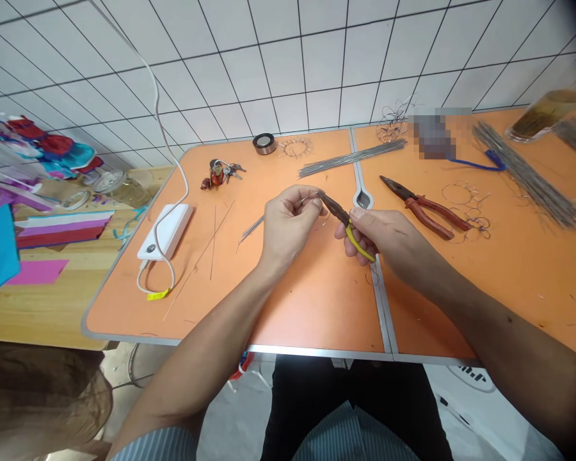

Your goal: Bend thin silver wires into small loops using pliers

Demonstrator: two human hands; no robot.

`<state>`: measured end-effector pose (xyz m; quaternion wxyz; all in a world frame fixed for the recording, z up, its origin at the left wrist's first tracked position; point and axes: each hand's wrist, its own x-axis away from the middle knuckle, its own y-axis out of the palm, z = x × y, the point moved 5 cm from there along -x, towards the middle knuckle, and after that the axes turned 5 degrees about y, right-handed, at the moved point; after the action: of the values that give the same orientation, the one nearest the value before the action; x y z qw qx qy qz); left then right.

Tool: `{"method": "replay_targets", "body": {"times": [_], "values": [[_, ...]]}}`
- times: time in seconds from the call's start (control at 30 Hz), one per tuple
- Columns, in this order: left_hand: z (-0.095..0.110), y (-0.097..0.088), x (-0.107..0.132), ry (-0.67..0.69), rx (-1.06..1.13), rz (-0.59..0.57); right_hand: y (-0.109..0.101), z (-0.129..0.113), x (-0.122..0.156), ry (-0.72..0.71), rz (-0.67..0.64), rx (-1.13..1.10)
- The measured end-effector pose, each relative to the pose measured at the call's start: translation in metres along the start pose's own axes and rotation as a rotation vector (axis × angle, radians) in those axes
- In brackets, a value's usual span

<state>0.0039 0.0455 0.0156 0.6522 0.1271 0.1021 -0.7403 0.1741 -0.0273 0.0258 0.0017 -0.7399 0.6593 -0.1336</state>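
Far left, on a wooden bench: coloured paper sheets (62, 227), well apart from the work. On the orange table (317, 307), near its left edge, a white power bank (167, 230) with its cable looped beside it; we judge it parked clear of the hands. Keys (219, 173) and a tape roll (264, 143) sit toward the back wall.

Left hand (288, 227): fingers clenched on a thin wire (252, 227), its free tail running out leftward just above the table. The pinch is close to the working end, likely to keep the wire from twisting.

Right hand (384, 240): fingers wrapped round the yellow-handled pliers (348, 227), nose pointed left at the wire beside the left thumb. We cannot tell whether the nose bites the wire.

Behind, a bundle of straight wires (352, 159). Right of the hands, red-handled pliers (427, 208) lie unused within reach, with wire rings (465, 198) just beside them.
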Motion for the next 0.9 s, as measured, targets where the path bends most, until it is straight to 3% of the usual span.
{"method": "replay_targets", "body": {"times": [0.23,0.57,0.9], "values": [[-0.002,-0.002,0.0,-0.029,0.064,0.015,-0.002,0.002,-0.003,0.023,0.009,-0.016],[-0.012,-0.003,-0.004,-0.187,0.187,0.038,0.002,0.008,-0.001,-0.008,0.025,0.09],[-0.009,0.0,0.003,-0.099,0.164,0.052,0.006,0.004,0.0,-0.055,0.052,0.206]]}}
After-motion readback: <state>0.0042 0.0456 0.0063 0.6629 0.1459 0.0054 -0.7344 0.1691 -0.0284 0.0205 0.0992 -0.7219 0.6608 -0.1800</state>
